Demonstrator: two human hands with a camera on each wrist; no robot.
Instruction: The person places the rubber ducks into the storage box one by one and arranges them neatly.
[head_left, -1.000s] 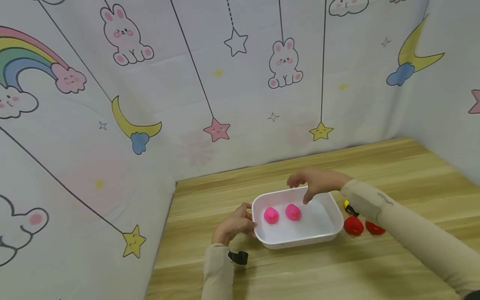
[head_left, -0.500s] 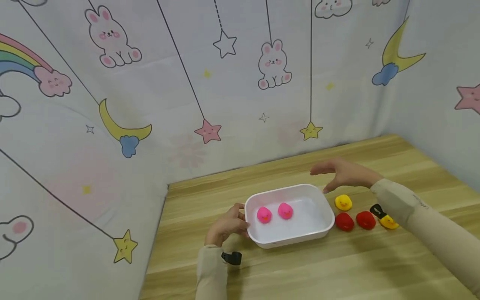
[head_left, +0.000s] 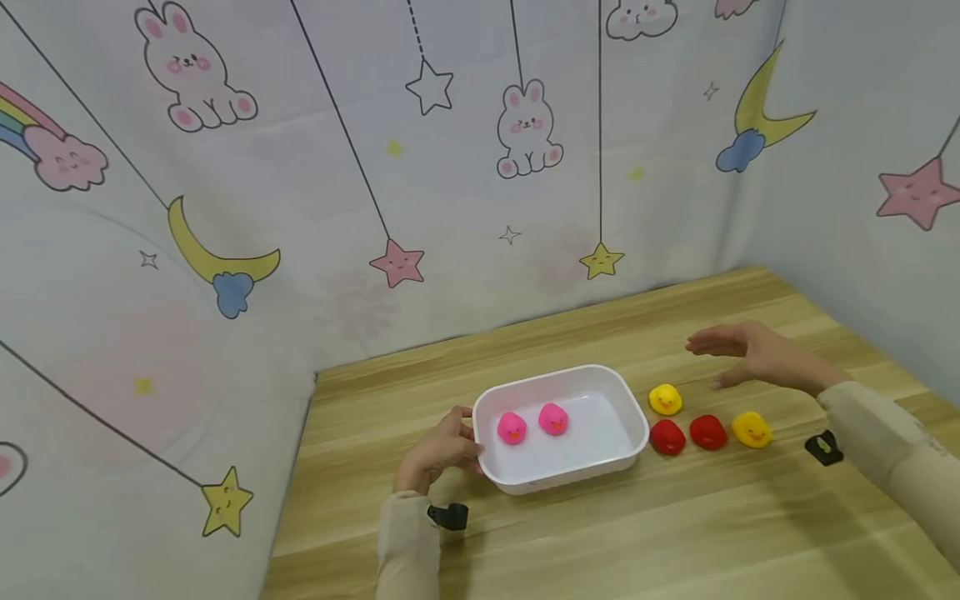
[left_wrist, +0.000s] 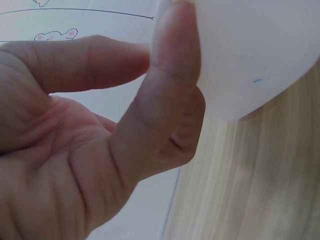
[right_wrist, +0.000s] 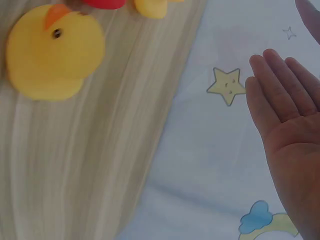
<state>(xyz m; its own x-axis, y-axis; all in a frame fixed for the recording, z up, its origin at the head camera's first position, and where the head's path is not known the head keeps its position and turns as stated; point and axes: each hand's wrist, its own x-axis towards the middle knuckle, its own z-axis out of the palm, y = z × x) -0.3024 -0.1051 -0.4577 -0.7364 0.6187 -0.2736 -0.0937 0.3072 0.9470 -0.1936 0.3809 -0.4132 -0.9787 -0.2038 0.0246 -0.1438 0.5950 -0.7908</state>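
My left hand point(head_left: 441, 450) pinches the left end of a white plastic tray point(head_left: 600, 427) between thumb and fingers. Its grip on the tray wall point(left_wrist: 250, 55) fills the left wrist view. Inside the tray sit two pink rubber ducks, one point(head_left: 512, 428) by the left end and another point(head_left: 553, 419) beside it. Over the table to the right, my right hand point(head_left: 772, 360) hovers with fingers extended, holding nothing. Nearest below it are a yellow rubber duck point(head_left: 752, 430) and a red one point(head_left: 708, 432). Another yellow duck point(head_left: 665, 400) and red duck point(head_left: 667, 437) lie by the tray's right end.
The wood-grain table point(head_left: 555, 542) meets a white printed cloth point(head_left: 465, 183) at the back and sides. A black wrist strap piece point(head_left: 824, 447) shows under the right sleeve, and a similar one point(head_left: 450, 517) by the left wrist.
My right hand has moved right from over the tray to beyond the loose ducks, bringing them fully into sight. The left hand keeps its hold on the tray. The head view has shifted rightward.
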